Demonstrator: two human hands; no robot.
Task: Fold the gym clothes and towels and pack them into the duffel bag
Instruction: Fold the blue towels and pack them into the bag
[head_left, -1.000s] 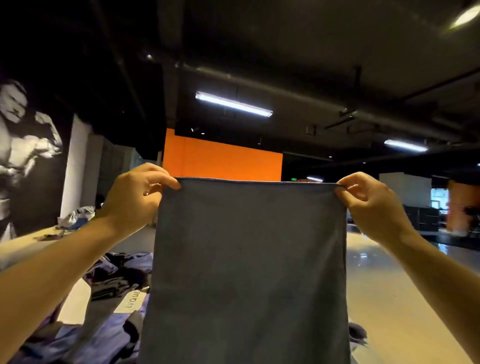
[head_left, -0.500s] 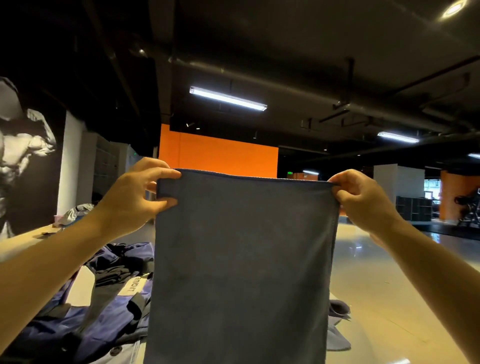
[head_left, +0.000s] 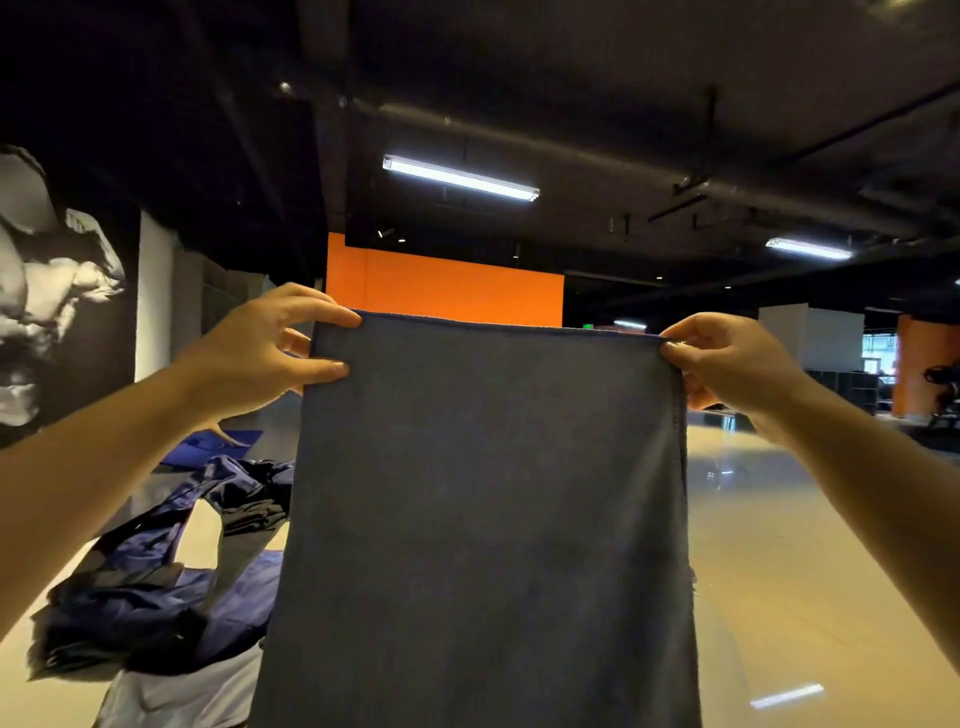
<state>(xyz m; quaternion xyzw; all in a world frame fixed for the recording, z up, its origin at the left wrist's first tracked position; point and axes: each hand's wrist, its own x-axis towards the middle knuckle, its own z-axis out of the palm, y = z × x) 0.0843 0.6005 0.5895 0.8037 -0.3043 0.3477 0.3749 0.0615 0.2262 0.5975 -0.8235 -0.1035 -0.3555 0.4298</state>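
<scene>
A grey-blue towel (head_left: 488, 509) hangs flat in front of me, stretched between both hands at chest height. My left hand (head_left: 260, 358) pinches its top left corner between thumb and fingers. My right hand (head_left: 727, 364) pinches the top right corner. The towel's lower part runs out of the bottom of the frame and hides what lies behind it. A heap of dark blue and black clothes (head_left: 156, 587) lies on the pale surface (head_left: 779, 597) at lower left. No duffel bag can be made out.
A blue item (head_left: 218, 441) lies farther back on the left. Glossy pale surface spreads to the right. An orange wall (head_left: 447, 286) stands behind, a dark ceiling with tube lights overhead, and a black-and-white mural (head_left: 47, 291) at left.
The view has shifted slightly and the towel hangs a touch lower and straighter. Both hands keep their pinch on the top corners; the left fingers have spread a little along the edge.
</scene>
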